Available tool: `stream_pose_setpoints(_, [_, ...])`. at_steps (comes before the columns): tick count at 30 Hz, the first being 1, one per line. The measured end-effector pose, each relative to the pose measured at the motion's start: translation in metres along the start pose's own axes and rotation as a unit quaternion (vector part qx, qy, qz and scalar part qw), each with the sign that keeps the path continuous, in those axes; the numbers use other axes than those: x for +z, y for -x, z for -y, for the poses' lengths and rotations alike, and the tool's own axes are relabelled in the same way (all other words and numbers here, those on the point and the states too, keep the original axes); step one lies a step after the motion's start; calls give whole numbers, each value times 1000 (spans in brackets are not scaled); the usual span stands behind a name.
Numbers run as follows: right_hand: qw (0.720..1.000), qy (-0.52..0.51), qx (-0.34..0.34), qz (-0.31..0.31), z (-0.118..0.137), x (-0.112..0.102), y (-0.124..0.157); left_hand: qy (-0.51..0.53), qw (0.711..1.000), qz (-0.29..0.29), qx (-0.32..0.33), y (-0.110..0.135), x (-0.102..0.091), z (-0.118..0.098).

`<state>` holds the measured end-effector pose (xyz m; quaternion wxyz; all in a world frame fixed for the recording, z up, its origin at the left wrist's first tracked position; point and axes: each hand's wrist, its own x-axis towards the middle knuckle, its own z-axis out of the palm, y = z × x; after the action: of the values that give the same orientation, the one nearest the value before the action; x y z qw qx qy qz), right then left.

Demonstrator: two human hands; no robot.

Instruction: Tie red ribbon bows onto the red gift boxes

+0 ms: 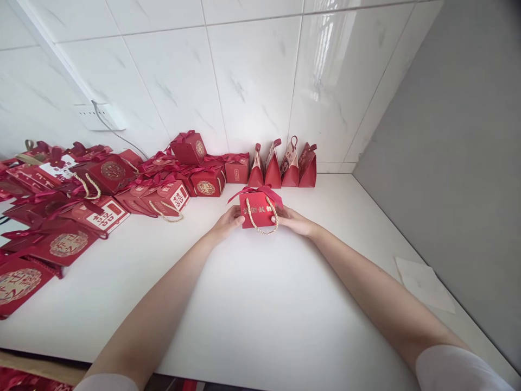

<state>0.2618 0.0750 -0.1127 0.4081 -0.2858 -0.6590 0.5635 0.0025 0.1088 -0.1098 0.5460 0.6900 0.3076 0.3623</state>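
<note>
Between my two hands is a red gift box (258, 209) with gold lettering, a ribbon bow on top and a twisted gold cord handle hanging down its front. My left hand (228, 222) grips its left side, thumb at the front edge. On the opposite side my right hand (296, 220) holds it, with the thumb near the cord. The fingers behind the box are hidden. Just beyond it, a row of several red triangular boxes (290, 171) with loop tops stands against the wall.
Many red gift boxes (67, 244) with bows are heaped along the left of the white table (228, 315). One box (188, 147) rests on top of others at the back. A white paper (423, 283) lies at the right, by a grey panel (459, 163). A socket (101, 117) is on the tiled wall.
</note>
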Motion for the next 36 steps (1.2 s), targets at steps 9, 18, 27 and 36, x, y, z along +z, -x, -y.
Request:
stream_pose_setpoints(9, [1000,0,2,5,-3,-4,0,8,1000,-14,-13,1,2,-2])
stream_pose_setpoints(18, [997,40,-3,-71,-9,1,0,-47,999,-25,-8,4,2,-4])
stream_pose_setpoints(27, [873,314,3,-374,-7,43,1,-2,987,-162,6,4,43,0])
stream_pose_setpoints(36, [862,355,-165,-321,5,53,6,109,978,-172,-46,1,44,-13])
